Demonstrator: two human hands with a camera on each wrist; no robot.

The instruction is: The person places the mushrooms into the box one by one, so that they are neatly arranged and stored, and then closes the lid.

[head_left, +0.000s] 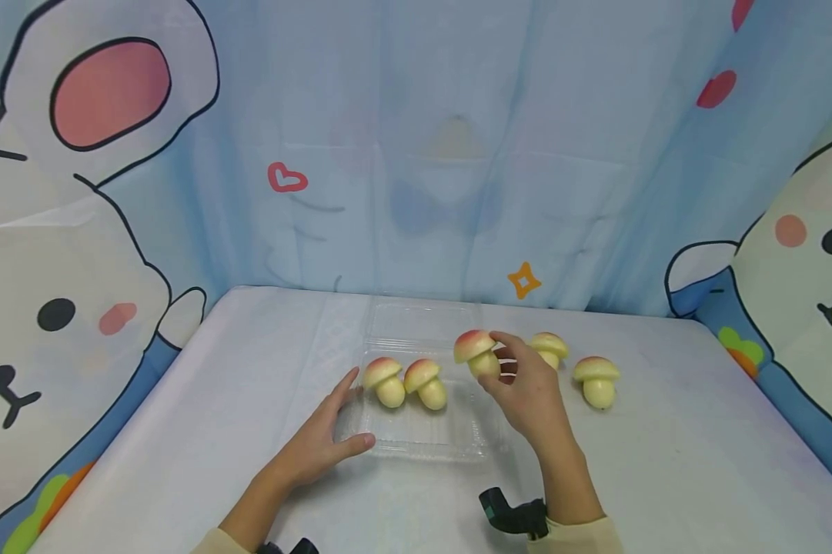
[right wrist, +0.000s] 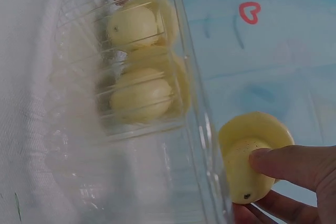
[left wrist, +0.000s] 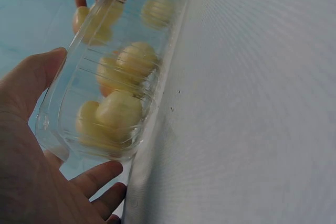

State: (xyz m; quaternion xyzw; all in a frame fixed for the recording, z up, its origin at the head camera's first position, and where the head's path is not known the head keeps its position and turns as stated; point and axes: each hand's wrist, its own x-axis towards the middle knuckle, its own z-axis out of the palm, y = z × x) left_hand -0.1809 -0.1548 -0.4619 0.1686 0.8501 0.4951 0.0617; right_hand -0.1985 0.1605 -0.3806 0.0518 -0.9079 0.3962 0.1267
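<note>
My right hand (head_left: 529,392) pinches a toy mushroom (head_left: 474,346) with a red-yellow cap and pale stem, above the right part of a clear plastic box (head_left: 450,438). In the right wrist view, the thumb (right wrist: 283,163) presses the mushroom's stem, with fingers behind it. Two similar mushrooms, one on the left (head_left: 385,383) and one beside it (head_left: 427,385), lie tilted inside the box. My left hand (head_left: 312,442) is spread at the box's left side; its thumb (left wrist: 44,72) touches the rim in the left wrist view.
Another mushroom (head_left: 550,346) is partly hidden behind my right hand, and one more (head_left: 597,382) stands on the white tablecloth (head_left: 700,438) to the right. The box's clear lid (head_left: 422,319) lies folded back. A blue cartoon curtain (head_left: 416,154) hangs behind the table.
</note>
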